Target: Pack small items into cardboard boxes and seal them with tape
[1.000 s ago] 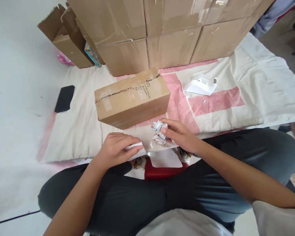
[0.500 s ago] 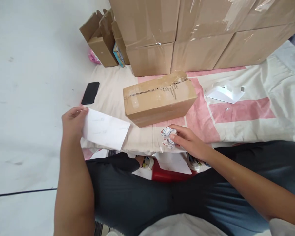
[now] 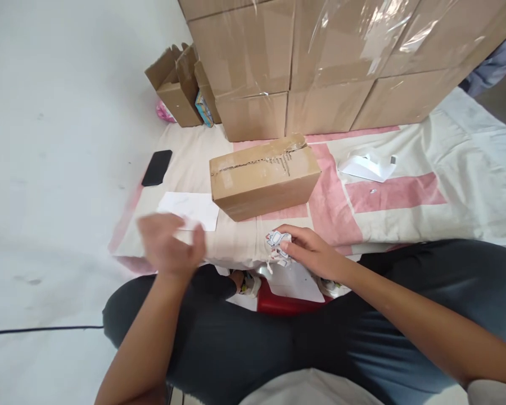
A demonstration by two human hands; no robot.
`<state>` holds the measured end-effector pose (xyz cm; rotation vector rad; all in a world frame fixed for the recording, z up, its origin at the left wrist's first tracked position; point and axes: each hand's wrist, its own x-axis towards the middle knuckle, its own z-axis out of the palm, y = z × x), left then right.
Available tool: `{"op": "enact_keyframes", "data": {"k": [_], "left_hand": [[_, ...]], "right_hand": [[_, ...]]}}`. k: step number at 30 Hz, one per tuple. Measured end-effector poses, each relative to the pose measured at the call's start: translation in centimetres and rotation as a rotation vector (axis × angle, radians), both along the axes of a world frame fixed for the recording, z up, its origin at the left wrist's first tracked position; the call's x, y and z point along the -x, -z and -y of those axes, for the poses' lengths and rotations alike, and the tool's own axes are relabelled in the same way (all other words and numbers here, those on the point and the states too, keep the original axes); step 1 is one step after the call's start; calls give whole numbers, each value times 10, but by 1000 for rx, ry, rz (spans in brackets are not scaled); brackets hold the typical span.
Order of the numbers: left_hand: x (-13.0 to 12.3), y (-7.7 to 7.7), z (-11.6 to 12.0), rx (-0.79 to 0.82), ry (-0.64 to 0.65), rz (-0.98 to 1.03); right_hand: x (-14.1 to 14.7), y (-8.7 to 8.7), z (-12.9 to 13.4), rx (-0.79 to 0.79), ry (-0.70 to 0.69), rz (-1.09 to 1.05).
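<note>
My right hand [image 3: 307,247] is closed around a bunch of small paper cut-outs [image 3: 278,246], white with blue outlines, held just over the cloth's front edge. Blurred by motion, my left hand [image 3: 168,242] hovers near the front left edge with its thumb apart from the curled fingers and nothing visible in it. Just beyond it, a white sheet of paper [image 3: 200,209] lies flat on the cloth, partly covered from view by the hand. A taped cardboard box [image 3: 261,183] stands between and beyond my hands, beside the paper's right end.
Behind stands a wall of stacked cartons [image 3: 253,115] under clear wrap. A black phone [image 3: 157,167] lies at left, near an opened carton [image 3: 179,98]. To the right, a folded white piece [image 3: 366,167] rests on the pink-and-cream cloth [image 3: 405,225]. A white wall [image 3: 59,169] borders the left.
My left hand has let go of the white paper, which now lies on the cloth, and has moved right and toward me. My right hand still holds the cut-outs.
</note>
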<state>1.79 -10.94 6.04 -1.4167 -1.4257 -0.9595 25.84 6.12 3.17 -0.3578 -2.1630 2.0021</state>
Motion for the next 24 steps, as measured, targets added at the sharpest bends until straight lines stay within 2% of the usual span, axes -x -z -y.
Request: {"op": "enact_keyframes", "data": {"k": [1, 2, 4, 7, 11, 15, 18, 24], "left_hand": [[-21, 1, -1, 226, 143, -107], [-39, 3, -3, 299, 271, -137], [-60, 10, -8, 405, 369, -15], [-64, 24, -17, 516, 420, 183], [-54, 37, -19, 612, 575, 298], [-56, 39, -13, 591, 574, 269], [-60, 36, -12, 555, 532, 199], [-63, 31, -16, 512, 545, 171]], "right_hand": [[-1, 0, 0, -38, -15, -18], [-2, 0, 0, -76, -33, -35], [-4, 1, 1, -150, -71, -59], [-5, 0, 4, -264, -115, -77], [-2, -2, 7, -382, -130, -102], [1, -1, 9, -394, -102, -81], [2, 2, 11, -364, -68, -54], [0, 6, 10, -293, -49, -34]]}}
